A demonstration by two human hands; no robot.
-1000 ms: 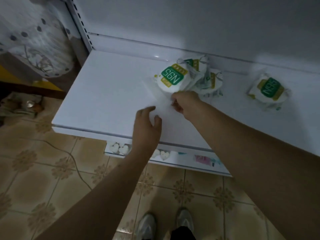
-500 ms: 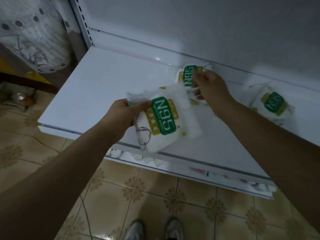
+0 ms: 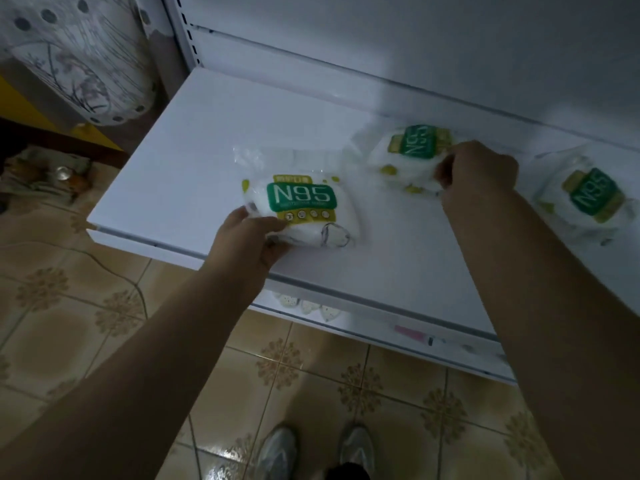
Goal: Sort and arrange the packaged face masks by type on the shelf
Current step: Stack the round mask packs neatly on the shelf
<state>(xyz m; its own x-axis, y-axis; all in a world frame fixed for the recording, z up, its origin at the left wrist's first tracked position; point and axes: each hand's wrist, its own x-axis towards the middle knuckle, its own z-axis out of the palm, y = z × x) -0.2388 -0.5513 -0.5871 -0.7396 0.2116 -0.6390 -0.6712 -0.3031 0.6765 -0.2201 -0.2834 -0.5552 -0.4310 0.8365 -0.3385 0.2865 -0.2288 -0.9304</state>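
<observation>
Three clear packets of white masks with green N95 labels lie on the white shelf (image 3: 166, 161). My left hand (image 3: 249, 244) grips the near corner of the left packet (image 3: 304, 206), which rests flat near the shelf's front edge. At the middle of the shelf my right hand (image 3: 478, 171) pinches the right side of the middle packet (image 3: 405, 157), whose label is turned sideways. The third packet (image 3: 588, 199) lies by itself at the right, untouched.
A lower shelf (image 3: 381, 327) below holds small heart-shaped items and a pink thing. A spotted cloth-covered object (image 3: 76, 53) stands at the left beside the shelf upright. Tiled floor and my shoes are beneath.
My left hand lowered its N95 packet from the air onto the shelf's left part and turned its label upright. My right hand moved from the top of the middle packet to its right side.
</observation>
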